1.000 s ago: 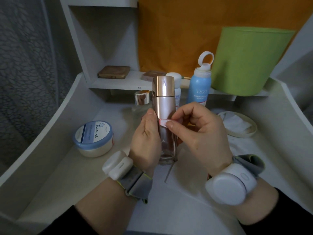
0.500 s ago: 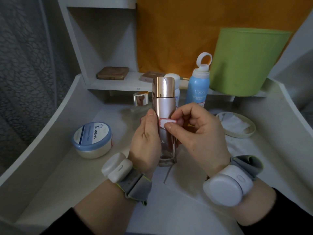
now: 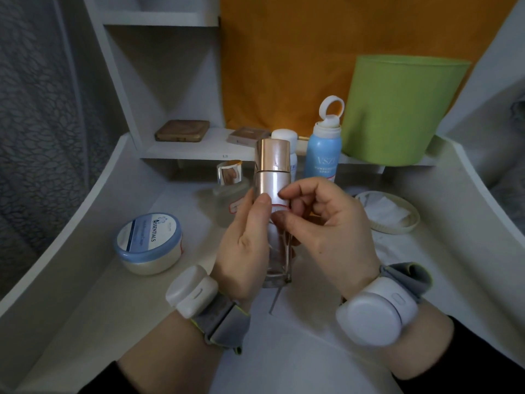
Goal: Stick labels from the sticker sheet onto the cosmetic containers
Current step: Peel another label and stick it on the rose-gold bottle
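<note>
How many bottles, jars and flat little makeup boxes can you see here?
Bottles: 4 (rose-gold bottle, glass bottle, white bottle, blue spray bottle)
Jars: 1 (blue-lidded jar)
Flat makeup boxes: 2 (brown compact, paler compact)
Total: 7

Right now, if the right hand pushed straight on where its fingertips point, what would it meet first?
The label on the pink bottle; the right hand seems to touch it now.

A home dressing corner: a white raised-edge vanity table point(image 3: 85, 308) with white open shelves point(image 3: 184, 150) and a round blue-lidded cream jar point(image 3: 149, 243).
</note>
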Available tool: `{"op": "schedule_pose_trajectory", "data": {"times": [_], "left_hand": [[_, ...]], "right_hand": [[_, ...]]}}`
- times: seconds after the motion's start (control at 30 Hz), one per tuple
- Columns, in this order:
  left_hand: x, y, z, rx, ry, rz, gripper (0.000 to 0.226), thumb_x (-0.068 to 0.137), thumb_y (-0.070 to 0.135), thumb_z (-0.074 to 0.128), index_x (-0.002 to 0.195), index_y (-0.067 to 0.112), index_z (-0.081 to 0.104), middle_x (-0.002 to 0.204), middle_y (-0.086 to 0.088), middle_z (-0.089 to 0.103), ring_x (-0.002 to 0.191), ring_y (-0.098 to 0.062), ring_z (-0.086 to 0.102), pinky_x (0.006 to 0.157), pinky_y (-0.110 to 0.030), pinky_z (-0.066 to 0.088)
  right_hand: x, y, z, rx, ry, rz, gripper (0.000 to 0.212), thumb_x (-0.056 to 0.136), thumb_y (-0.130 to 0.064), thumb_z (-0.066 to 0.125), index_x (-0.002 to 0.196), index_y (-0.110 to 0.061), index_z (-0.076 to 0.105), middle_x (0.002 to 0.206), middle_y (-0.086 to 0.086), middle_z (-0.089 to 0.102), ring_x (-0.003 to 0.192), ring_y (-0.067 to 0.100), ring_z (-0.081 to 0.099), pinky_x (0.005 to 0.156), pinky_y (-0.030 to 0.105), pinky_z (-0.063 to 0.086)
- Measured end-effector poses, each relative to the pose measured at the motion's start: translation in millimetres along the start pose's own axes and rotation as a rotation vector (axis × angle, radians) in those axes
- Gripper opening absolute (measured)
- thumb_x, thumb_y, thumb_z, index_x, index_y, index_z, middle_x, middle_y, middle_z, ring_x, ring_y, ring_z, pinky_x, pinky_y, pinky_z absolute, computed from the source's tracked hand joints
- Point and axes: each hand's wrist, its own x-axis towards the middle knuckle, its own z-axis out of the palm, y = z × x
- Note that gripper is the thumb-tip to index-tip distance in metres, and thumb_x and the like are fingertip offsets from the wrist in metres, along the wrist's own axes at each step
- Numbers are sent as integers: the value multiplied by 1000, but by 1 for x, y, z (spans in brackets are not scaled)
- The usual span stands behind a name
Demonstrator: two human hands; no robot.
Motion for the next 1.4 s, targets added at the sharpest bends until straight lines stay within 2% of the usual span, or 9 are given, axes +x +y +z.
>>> {"op": "schedule_pose_trajectory", "data": {"times": [0.2,0.4,0.53,0.67,0.77,0.87,1.0,1.13,1.4], "left_hand": [[1,-3,-2,-60,-76,91,43,80,54,49,119,41,61,109,-6,71,103,-29,67,94,-59,48],[2,-7,-4,-136,-72,90,46,74,55,55,116,38,61,114,-16,63,95,-34,68,86,-61,52],[2,-9,-4,-159,-48,106,41,79,47,53,116,33,60,96,-10,71,84,-32,69,77,-58,56],[1,-10,-5,-130,-40,170,56,73,58,55,120,28,58,101,-8,72,93,-31,69,85,-58,53],[2,-12,-6,-65,-32,210,58,75,59,55,122,26,56,102,-4,72,94,-25,70,83,-50,56],[3,-14,-6,-27,-9,244,50,83,51,47,125,25,57,94,2,72,82,-10,69,72,-28,54],[4,-15,-6,-46,-46,259,57,87,51,44,137,24,49,102,-6,71,85,-19,68,78,-43,57],[4,-14,-6,-45,-26,289,56,93,46,44,144,23,42,107,10,70,94,-1,68,77,-17,52],[-1,-12,-6,-28,-49,320,59,95,40,44,149,22,29,113,25,58,95,15,61,75,-4,45]], "right_hand": [[1,-1,0,83,3,33,19,70,-17,74,86,-20,64,63,-2,53,60,20,53,59,47,51],[3,-1,-2,209,-23,119,18,79,-8,73,92,-11,60,71,10,55,63,23,53,57,33,50],[2,1,-1,208,-40,159,18,83,-13,71,98,-11,60,78,9,58,68,22,56,59,30,51],[2,2,1,178,-59,201,25,83,-22,71,106,-14,65,79,1,63,64,15,59,60,30,49],[2,2,1,168,-74,203,22,87,-20,67,109,-16,66,82,-1,69,63,10,60,60,28,49],[2,3,1,162,-83,190,23,87,-22,66,110,-19,67,91,0,73,69,7,63,64,25,49],[3,3,0,238,-99,211,25,86,-21,65,111,-17,66,90,0,72,68,5,62,60,24,48],[3,5,0,261,-118,201,28,85,-22,67,113,-17,67,95,3,73,74,7,64,65,25,48],[3,3,-4,306,-155,204,36,81,-23,62,116,-20,66,95,17,70,70,22,57,57,30,48]]}}
